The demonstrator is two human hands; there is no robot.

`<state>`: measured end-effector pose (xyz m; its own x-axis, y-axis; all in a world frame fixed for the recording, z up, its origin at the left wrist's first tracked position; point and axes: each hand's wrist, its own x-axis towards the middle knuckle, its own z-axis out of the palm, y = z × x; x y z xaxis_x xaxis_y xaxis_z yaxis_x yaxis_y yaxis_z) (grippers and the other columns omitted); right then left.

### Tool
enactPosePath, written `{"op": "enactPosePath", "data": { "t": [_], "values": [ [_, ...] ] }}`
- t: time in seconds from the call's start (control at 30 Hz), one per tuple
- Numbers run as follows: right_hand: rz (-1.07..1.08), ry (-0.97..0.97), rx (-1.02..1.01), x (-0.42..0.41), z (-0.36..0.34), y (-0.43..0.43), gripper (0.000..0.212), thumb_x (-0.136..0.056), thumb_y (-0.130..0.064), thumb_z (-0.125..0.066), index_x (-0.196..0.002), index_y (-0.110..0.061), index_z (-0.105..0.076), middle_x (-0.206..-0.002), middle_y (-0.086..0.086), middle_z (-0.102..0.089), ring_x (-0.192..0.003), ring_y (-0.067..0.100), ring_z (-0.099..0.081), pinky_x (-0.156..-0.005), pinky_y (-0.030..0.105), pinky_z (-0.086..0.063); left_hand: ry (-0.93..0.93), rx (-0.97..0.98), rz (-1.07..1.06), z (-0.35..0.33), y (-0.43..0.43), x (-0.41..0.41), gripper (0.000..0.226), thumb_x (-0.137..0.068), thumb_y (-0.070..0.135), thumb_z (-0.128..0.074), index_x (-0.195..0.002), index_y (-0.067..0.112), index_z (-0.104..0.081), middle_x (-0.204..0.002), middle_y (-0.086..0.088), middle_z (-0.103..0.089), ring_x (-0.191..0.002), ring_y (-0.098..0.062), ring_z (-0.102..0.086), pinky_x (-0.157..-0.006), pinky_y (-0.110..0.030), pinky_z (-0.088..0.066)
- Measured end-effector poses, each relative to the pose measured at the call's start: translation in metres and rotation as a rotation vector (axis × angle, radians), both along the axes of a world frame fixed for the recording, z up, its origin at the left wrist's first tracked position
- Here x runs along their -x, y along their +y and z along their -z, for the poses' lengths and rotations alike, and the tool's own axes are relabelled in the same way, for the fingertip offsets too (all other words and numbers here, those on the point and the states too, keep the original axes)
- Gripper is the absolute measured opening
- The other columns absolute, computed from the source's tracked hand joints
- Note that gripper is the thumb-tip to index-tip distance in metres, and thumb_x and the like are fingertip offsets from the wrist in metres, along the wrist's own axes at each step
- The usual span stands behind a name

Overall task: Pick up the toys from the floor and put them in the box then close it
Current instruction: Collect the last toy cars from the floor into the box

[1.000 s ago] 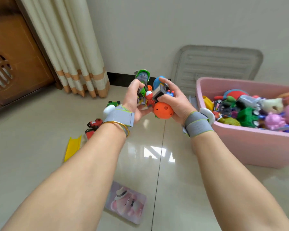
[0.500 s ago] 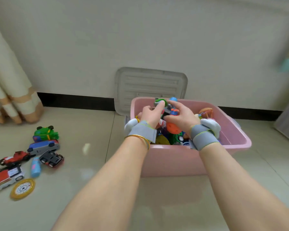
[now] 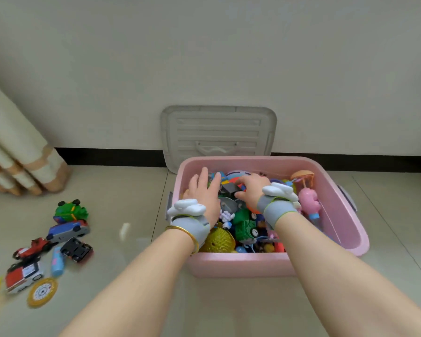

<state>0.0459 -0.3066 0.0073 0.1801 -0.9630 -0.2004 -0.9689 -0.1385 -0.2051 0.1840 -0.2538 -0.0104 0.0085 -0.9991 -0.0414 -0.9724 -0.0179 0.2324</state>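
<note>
The right hand (image 3: 250, 190) had its fingers and thumb curled round a dark grey toy (image 3: 231, 189) on top of the pile. The left hand (image 3: 204, 198) was spread flat over the toys near the far left corner of the pink box (image 3: 241, 266), holding nothing. The box was heaped, with a yellow spiky ball (image 3: 218, 240) at its front left corner and a green truck (image 3: 246, 227) just beside it.

This looked like the moment of dropping off a handful. Left of the box, the floor (image 3: 131, 239) held more toys: a green car (image 3: 69, 211), a blue-grey car (image 3: 67, 231), a black car (image 3: 77, 249) and a red-and-white truck (image 3: 23, 274). The next move probably called for letting go, lifting both hands clear and reaching left for these. The grey lid (image 3: 216, 132), leaning on the wall behind the box, would come last.
</note>
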Motion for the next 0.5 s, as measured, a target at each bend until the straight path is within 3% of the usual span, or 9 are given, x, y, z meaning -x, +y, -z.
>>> {"op": "enactPosePath", "data": {
  "t": [0.13,0.3,0.37,0.43,0.5],
  "values": [
    [-0.065,0.056,-0.087,0.012,0.005,0.0,0.042,-0.089,-0.04,-0.056,-0.128,-0.023,-0.053,-0.129,0.007,-0.054,-0.122,0.031,-0.046,-0.1,0.043,-0.042,-0.102,-0.181,0.108,0.004,-0.004,0.013,0.067,-0.098,0.034,-0.039,-0.154,0.026,-0.002,-0.161,-0.001,0.016,-0.149,-0.027,0.0,-0.118,-0.047,-0.019],
    [-0.054,0.021,-0.142,0.034,0.007,0.01,0.045,-0.091,-0.028,-0.057,-0.132,-0.02,-0.04,-0.138,0.012,-0.039,-0.126,0.032,-0.038,-0.101,0.047,-0.041,-0.165,-0.375,-0.006,0.005,-0.035,0.03,0.066,-0.099,0.036,-0.033,-0.153,0.022,0.002,-0.161,-0.004,0.017,-0.15,-0.027,0.004,-0.12,-0.051,-0.011],
    [-0.005,0.031,-0.16,0.041,0.007,0.01,0.055,-0.09,-0.037,-0.058,-0.136,-0.022,-0.033,-0.143,0.012,-0.033,-0.127,0.033,-0.037,-0.1,0.048,-0.04,-0.147,-0.423,-0.015,0.008,-0.043,0.025,0.067,-0.098,0.038,-0.033,-0.153,0.024,0.002,-0.161,-0.005,0.016,-0.15,-0.028,0.003,-0.121,-0.048,-0.009],
    [-0.025,0.06,-0.237,0.041,-0.002,0.007,0.063,-0.089,-0.05,-0.052,-0.141,-0.022,-0.031,-0.146,0.013,-0.034,-0.127,0.034,-0.04,-0.101,0.046,-0.041,-0.125,-0.436,0.004,0.005,-0.043,0.02,0.066,-0.098,0.037,-0.035,-0.153,0.025,-0.001,-0.162,-0.007,0.009,-0.149,-0.028,-0.002,-0.121,-0.044,-0.01],
    [-0.012,0.056,-0.221,0.028,-0.018,0.006,0.052,-0.091,-0.05,-0.044,-0.134,-0.021,-0.043,-0.138,0.014,-0.046,-0.12,0.034,-0.048,-0.097,0.042,-0.043,-0.004,-0.346,0.02,-0.005,-0.039,0.006,0.061,-0.097,0.027,-0.04,-0.153,0.021,-0.015,-0.16,-0.012,-0.013,-0.146,-0.029,-0.018,-0.119,-0.038,-0.018]
  ]
}}
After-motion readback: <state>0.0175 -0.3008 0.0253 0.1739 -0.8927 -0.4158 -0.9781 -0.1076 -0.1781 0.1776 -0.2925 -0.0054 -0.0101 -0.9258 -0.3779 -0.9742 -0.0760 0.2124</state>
